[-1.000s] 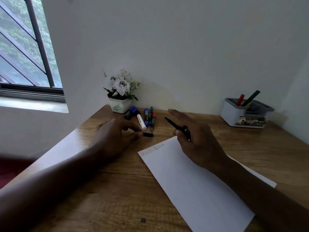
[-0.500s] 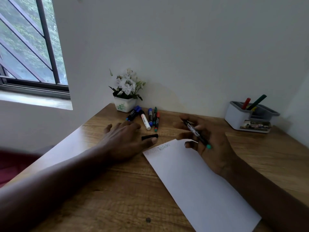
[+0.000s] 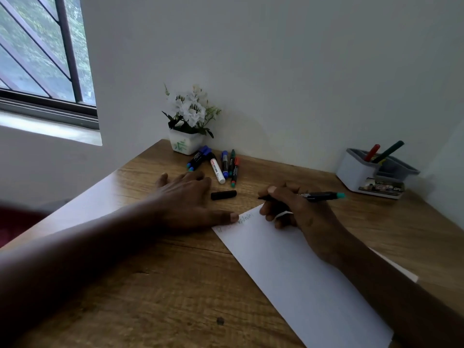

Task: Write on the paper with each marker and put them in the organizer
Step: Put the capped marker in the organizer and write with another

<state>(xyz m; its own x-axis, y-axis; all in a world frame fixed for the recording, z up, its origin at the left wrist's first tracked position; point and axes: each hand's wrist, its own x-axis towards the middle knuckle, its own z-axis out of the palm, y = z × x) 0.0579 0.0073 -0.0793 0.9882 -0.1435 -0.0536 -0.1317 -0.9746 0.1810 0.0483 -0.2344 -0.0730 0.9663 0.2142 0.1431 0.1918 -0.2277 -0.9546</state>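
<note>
Right hand [image 3: 301,212] grips black marker [image 3: 317,196] at paper's [image 3: 296,272] far corner; left hand [image 3: 187,199] flat, fingers straight, thumb on paper edge, cap [image 3: 223,194] beside it on worktop [image 3: 175,297].

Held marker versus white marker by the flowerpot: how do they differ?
The held marker is gripped in the right hand at the paper; the white marker lies untouched on the table. The held marker is dark with a teal end; the white marker is white-bodied. Neither is in the organizer.
</note>
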